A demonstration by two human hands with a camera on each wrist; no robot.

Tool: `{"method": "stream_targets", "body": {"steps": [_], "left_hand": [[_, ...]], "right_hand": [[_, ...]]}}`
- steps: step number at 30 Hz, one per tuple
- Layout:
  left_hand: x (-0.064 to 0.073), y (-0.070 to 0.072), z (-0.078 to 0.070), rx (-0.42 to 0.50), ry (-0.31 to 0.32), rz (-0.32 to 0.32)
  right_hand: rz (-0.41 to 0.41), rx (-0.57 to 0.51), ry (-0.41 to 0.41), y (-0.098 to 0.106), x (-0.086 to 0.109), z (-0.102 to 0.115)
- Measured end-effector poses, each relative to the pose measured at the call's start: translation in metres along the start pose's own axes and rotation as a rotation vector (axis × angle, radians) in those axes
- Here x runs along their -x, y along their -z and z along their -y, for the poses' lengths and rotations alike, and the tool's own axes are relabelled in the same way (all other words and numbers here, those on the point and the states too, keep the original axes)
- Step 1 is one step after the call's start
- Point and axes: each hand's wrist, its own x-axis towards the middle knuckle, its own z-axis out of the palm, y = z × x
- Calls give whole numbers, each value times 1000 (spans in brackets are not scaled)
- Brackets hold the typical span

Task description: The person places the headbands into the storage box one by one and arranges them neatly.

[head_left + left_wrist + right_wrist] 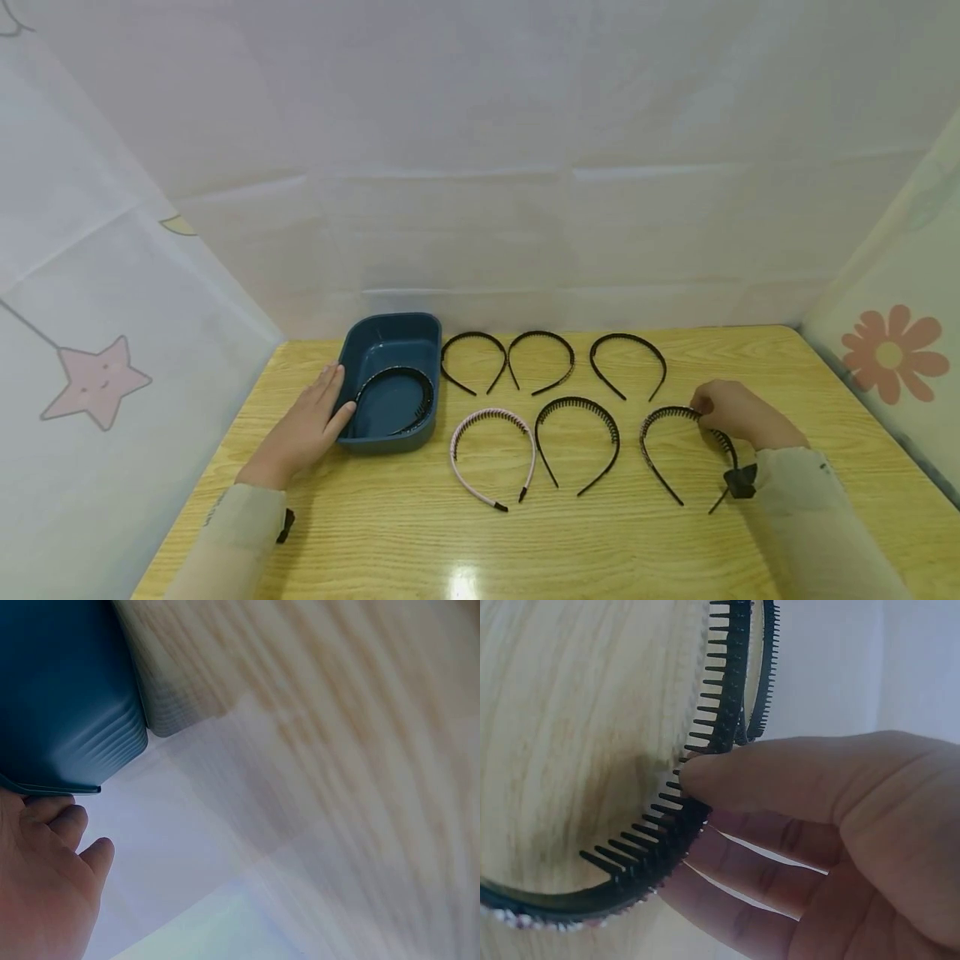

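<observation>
My right hand [738,414] pinches a black toothed headband [660,471] at its upper right curve. In the right wrist view, the thumb [727,780] lies over the inner teeth, the other fingers are behind, and small light beads dot the band's outer edge. My left hand [303,425] rests against the left side of a dark blue plastic bin [408,444], its fingers extended along the rim. Inside the bin lies a black headband [429,392] with sparkling trim. In the left wrist view, the fingers [67,821] touch the bin's rim [60,789].
Left of the held headband lie another black toothed headband [577,402] and a pink headband [453,450]. Behind them are three thin black headbands, at left [474,334], middle [542,333] and right [628,337]. White printed sheets [480,233] enclose the wooden table [390,525].
</observation>
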Motion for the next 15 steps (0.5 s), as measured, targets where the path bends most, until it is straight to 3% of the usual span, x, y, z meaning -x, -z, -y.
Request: {"method": "stream_targets", "body": {"steps": [9,15], "left_hand": [[0,1,-1,7,-4,1],[0,0,1,4,-5,0]], "right_hand": [[-1,-25,2,9,2,2],[16,-103,-3,17,5,5]]}}
